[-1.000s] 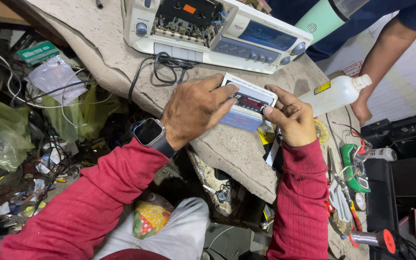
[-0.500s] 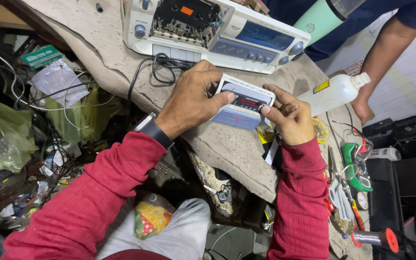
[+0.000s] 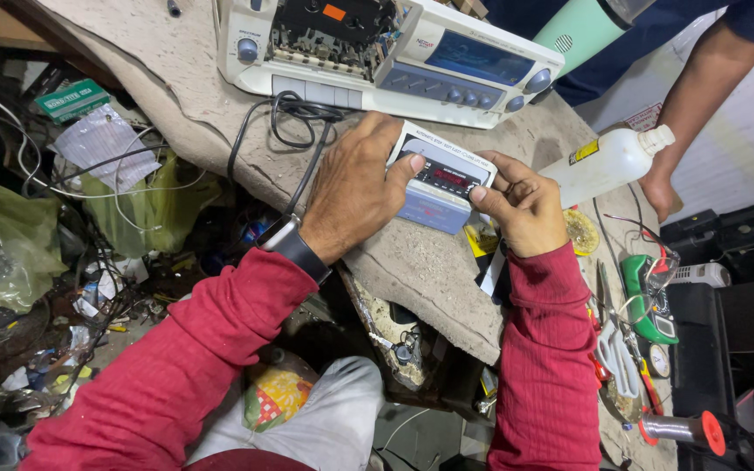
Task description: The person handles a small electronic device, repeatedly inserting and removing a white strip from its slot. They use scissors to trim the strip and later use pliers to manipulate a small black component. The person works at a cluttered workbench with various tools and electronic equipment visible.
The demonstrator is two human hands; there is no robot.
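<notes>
A small white box-shaped electronic unit (image 3: pixel 441 178) with a red lit display lies on the worn bench top (image 3: pixel 412 253). My left hand (image 3: pixel 355 187) lies over its left end, thumb pressed on the face. My right hand (image 3: pixel 521 205) grips its right end, fingertips at the edge. Both arms wear red sleeves, and a watch (image 3: pixel 294 244) is on my left wrist. Just behind the unit sits a white cassette player (image 3: pixel 394 52) with its top opened, and a black cable (image 3: pixel 294 118) coils in front of it.
Another person's hand (image 3: pixel 661 187) in a blue sleeve rests by a white plastic bottle (image 3: pixel 608 161) at the right. A green multimeter (image 3: pixel 647 296), scissors (image 3: pixel 613 353) and a soldering iron (image 3: pixel 678 429) lie at the right. Wires, bags and clutter (image 3: pixel 63 227) fill the left floor.
My view has shifted slightly. Both hands stay on the small unit, and my left thumb has slid further onto its face.
</notes>
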